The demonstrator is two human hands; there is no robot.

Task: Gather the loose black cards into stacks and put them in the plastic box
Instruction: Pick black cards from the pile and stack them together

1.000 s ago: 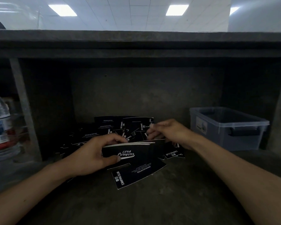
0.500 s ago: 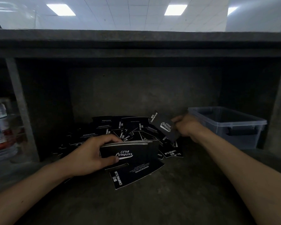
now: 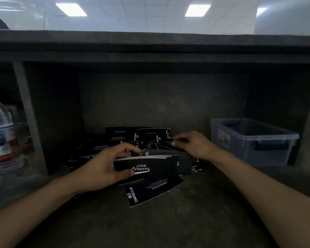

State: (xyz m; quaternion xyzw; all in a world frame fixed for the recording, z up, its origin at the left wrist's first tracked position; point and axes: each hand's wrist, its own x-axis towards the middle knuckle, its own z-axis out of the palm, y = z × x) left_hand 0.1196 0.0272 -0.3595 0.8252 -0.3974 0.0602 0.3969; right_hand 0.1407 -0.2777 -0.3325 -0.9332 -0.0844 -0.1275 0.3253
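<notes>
Stack (image 3: 147,167) gripped in L hand (image 3: 104,169); R hand (image 3: 195,145) pinches one blurred card (image 3: 184,162) just beside it.

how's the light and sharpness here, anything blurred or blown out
Head view: ceiling panels blow out white, the shelf recess is dim; the right hand and its pinched card are motion-blurred; the stack in the left hand reads sharp; the wide lens bows the shelf edge.

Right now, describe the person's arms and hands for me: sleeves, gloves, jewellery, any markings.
Both arms are bare: no sleeve shows on the left forearm or the right forearm as far as the frame's edge. The left hand and right hand wear no gloves, and no watch, bracelet or ring is visible. No markings show in the dim light.
</notes>
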